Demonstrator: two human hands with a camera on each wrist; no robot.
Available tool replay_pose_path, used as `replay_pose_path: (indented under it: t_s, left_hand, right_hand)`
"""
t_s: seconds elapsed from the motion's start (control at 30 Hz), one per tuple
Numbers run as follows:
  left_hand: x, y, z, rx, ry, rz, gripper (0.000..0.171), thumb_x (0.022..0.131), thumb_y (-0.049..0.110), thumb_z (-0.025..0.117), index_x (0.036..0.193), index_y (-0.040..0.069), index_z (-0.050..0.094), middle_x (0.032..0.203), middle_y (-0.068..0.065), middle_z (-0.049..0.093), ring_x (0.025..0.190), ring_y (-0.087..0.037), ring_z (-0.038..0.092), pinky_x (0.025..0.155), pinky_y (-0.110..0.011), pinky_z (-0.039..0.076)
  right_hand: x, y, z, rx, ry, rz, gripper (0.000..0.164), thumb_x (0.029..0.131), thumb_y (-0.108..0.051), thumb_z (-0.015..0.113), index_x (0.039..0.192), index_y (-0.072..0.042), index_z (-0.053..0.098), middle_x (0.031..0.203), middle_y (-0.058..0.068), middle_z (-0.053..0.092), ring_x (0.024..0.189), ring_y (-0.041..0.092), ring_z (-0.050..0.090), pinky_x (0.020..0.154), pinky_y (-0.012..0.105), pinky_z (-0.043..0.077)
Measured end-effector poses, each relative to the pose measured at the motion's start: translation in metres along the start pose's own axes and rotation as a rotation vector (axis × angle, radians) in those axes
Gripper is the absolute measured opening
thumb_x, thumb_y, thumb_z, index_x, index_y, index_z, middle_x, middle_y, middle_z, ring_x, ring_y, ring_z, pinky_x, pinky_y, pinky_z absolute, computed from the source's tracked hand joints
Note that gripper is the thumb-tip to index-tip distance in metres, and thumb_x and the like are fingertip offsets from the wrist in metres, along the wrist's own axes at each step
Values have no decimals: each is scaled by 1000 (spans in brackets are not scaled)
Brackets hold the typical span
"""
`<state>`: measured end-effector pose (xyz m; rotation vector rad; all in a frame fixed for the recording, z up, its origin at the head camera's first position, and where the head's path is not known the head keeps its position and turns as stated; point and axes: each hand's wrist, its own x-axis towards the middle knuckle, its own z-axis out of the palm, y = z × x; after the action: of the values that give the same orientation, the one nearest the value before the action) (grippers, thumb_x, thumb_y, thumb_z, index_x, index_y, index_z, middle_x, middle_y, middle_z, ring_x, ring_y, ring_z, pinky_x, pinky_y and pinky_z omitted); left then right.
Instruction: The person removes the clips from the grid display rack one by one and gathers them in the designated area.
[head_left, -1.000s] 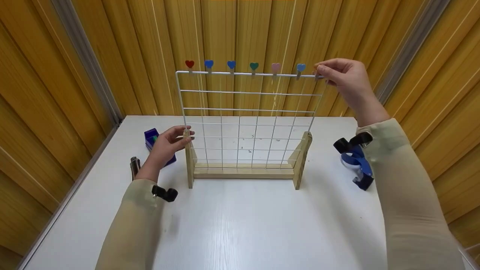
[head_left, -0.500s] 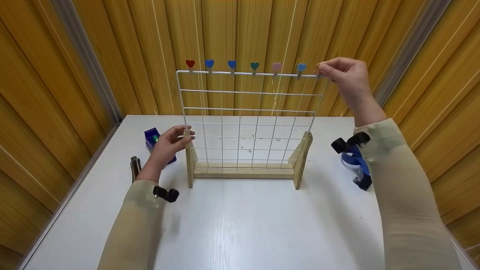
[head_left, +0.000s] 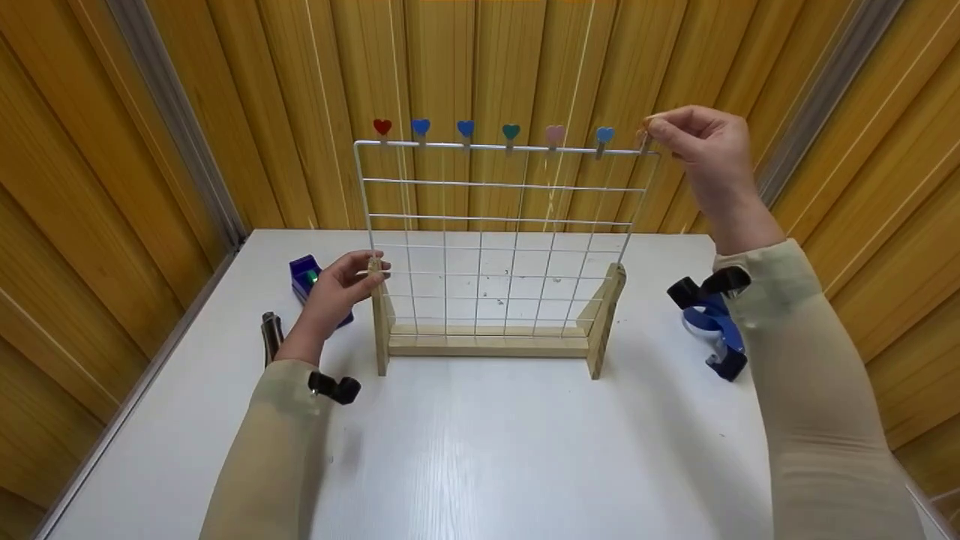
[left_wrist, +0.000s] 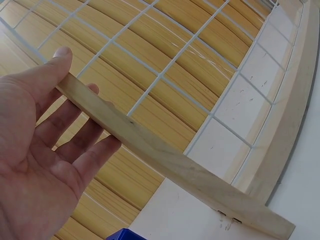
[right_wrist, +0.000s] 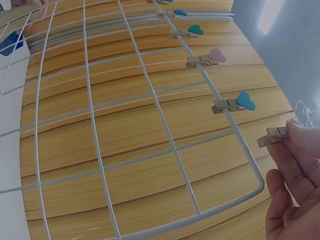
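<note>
A white wire grid [head_left: 499,220] stands upright in a wooden stand [head_left: 487,346]. Along its top bar sits a row of small wooden clothespins with heart heads, among them a red one [head_left: 382,127], a green one [head_left: 511,132] and a light blue one [right_wrist: 234,103]. My left hand [head_left: 335,292] holds the stand's left upright [left_wrist: 150,145] between thumb and fingers. At the grid's top right corner, my right hand [head_left: 705,146] pinches another small clothespin [right_wrist: 273,136] by its upper end. That pin's head is hidden behind the thumb; its jaws point toward the bar, apart from it.
Behind the left hand lies a purple-blue tape dispenser-like holder [head_left: 303,271], partly covered. A dark metallic stapler-like tool [head_left: 271,334] is beside the left wrist. On the right, a blue tape dispenser [head_left: 716,330] rests on the white table [head_left: 525,450], near the right sleeve. Wood-patterned curtains surround the table.
My right hand has risen slightly and shifted right with the clothespin, away from the top bar. The left hand stays on the upright.
</note>
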<state>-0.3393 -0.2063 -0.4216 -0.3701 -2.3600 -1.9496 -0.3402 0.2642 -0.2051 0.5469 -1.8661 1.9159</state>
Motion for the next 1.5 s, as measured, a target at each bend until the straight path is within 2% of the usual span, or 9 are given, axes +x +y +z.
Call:
replay_pose_path:
  t_s: [0.17,0.4,0.53,0.63,0.83,1.0,1.17,1.37,1.5]
  left_hand:
    - [-1,-1,1,9,10,1,45,101,29,67,144,20,57,141,-8,64,131,-24,63,110,-40,52]
    - [-1,0,0,-11,14,-17,47,101,31,68,144,20,56,143,-7,63,131,-20,63,111,-40,52]
    - [-1,0,0,-19,18,-14,47,100,31,69,144,20,56,142,-7,63,130,-20,63,112,-41,51]
    - [-1,0,-1,-25,25,-12,45,101,29,68,144,20,57,141,-8,63,130,-20,63,112,-42,51]
    - [0,0,-1,-25,35,-10,43,102,27,67,143,20,57,141,-8,64,129,-20,64,112,-42,51]
    - [0,0,0,-31,38,0,44,101,28,67,143,18,57,141,-10,63,130,-21,64,112,-43,51]
    - [-1,-2,2,-33,40,-1,46,101,30,68,143,17,57,141,-11,63,130,-22,64,113,-44,50]
    - [-1,-2,4,-30,42,8,45,101,30,67,143,18,57,142,-11,63,131,-23,63,114,-45,50]
    - [-1,-2,5,-42,43,5,45,101,28,68,143,17,57,141,-10,63,130,-23,64,113,-45,50]
  right_hand:
    - [-17,-5,2,27,-26,-36,16,90,-8,79,97,6,77,86,2,80,76,12,63,65,20,44]
    - [-46,-6,12,98,-76,-63,14,95,1,70,102,12,74,87,7,79,75,13,73,66,17,59]
    - [-67,0,20,109,-118,-26,12,96,2,67,102,7,76,89,7,79,77,15,75,69,21,62]
    - [-84,10,26,61,-144,4,13,97,0,67,106,2,77,90,5,79,76,14,75,68,21,62]
    - [-115,42,41,2,-192,60,21,96,3,67,116,6,71,92,1,78,76,14,75,66,21,60]
    - [-138,77,56,-33,-226,175,25,92,5,71,116,6,70,94,2,76,79,15,75,69,22,60]
    - [-160,117,70,-25,-287,295,28,90,-2,76,117,2,70,96,3,73,82,16,75,71,24,59]
    - [-185,161,85,-64,-330,415,38,90,-9,79,121,8,67,95,-1,72,82,12,75,75,25,61]
    - [-196,186,94,-48,-374,500,39,90,-9,79,122,9,66,96,0,73,82,13,76,78,26,62]
